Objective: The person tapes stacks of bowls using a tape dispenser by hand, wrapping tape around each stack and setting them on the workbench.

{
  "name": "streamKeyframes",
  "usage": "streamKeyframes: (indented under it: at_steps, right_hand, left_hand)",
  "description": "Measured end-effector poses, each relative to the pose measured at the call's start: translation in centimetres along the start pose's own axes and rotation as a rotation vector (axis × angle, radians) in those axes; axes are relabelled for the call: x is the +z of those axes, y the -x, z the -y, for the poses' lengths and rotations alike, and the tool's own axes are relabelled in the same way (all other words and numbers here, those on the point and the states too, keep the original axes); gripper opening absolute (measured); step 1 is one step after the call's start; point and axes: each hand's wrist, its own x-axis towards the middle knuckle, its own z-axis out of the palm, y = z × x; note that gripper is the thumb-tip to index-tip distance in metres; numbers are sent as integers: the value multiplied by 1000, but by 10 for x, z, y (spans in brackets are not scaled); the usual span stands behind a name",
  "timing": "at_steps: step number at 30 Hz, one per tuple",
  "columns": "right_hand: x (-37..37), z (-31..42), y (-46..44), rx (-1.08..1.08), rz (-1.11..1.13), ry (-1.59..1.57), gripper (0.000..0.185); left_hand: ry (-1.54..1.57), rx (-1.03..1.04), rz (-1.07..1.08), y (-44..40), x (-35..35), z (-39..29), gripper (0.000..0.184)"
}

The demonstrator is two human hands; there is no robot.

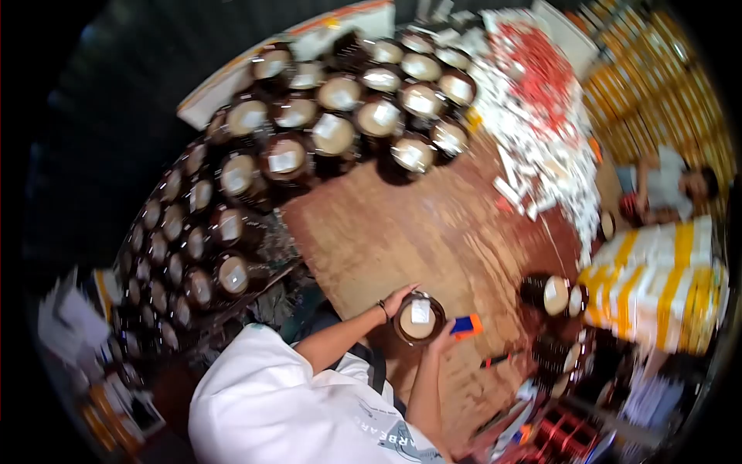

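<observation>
Between my two hands is a dark brown round container (408, 334) with a tan round top and a white square label (420, 312). My left hand (400, 299), with a dark bracelet at its wrist, curls around the upper left of the rim. Against the lower right side presses my right hand (440, 339), its fingers partly hidden. A blue and orange object (466, 326) lies right beside the right fingers; whether they touch it I cannot tell. Under the container is a worn wooden tabletop (402, 240).
Many similar brown containers (335, 133) crowd the far and left sides. White and red scraps (533, 85) are heaped at the back right. White packages with yellow tape (657, 271) stand right, near a seated person (665, 182). A black and red tool (501, 360) and red crate (568, 435) are lower right.
</observation>
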Motion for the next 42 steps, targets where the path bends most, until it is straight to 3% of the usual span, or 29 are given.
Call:
streamKeyframes:
  at_steps: [1,3,4,5,6,8,11,13,16,19,21,23,24,25,27,28,32,35,38,42]
  right_hand:
    - [14,-21,-14,-21,7,-264,30]
    - [24,1,4,86,-26,-323,38]
    - [25,5,7,71,21,-388,41]
    - [24,11,13,84,50,-386,44]
    - [23,5,13,91,18,-366,45]
    - [21,9,15,81,-39,-329,47]
    - [31,12,17,59,-123,-348,45]
    - [30,13,13,130,-102,-366,43]
    - [17,29,17,114,-68,-347,44]
    - [10,41,15,75,16,-308,44]
    - [17,39,24,102,-63,-317,44]
    - [20,38,28,127,-102,-375,45]
    - [23,27,27,155,-144,-475,45]
    - [22,27,29,170,-171,-490,44]
    - [21,15,29,139,-166,-488,44]
    - [20,10,29,147,-173,-485,44]
    - [23,23,24,186,-161,-339,46]
    - [19,28,26,264,-161,-354,46]
    - [11,28,29,201,-166,-600,44]
    - [17,29,41,100,-163,-567,42]
  left_hand:
    - [-33,-23,138,-6,-3,4,48]
    - [26,-128,220,-1,1,-10,49]
    - [-148,-32,236,3,6,-18,49]
    - [-318,74,258,7,8,-21,49]
    - [-326,29,276,9,3,-16,49]
    - [-443,153,214,6,-5,-8,47]
    - [-229,11,214,5,-4,-17,47]
    - [-275,-28,242,6,2,-30,48]
    - [-703,6,259,8,14,-49,55]
    - [-606,32,399,8,30,-58,56]
    - [-668,110,390,2,26,-46,55]
    - [-477,17,376,-1,32,-49,55]
    - [-341,-25,245,-1,25,-36,54]
    - [-345,-39,248,-3,27,-38,54]
    - [-622,190,295,3,29,-40,55]
    - [-699,199,303,2,25,-41,55]
    - [-465,-61,223,-5,28,-44,56]
    - [-586,-37,310,-5,26,-54,57]
    - [-582,-12,349,-6,25,-60,57]
    - [-555,14,370,-12,11,-43,58]
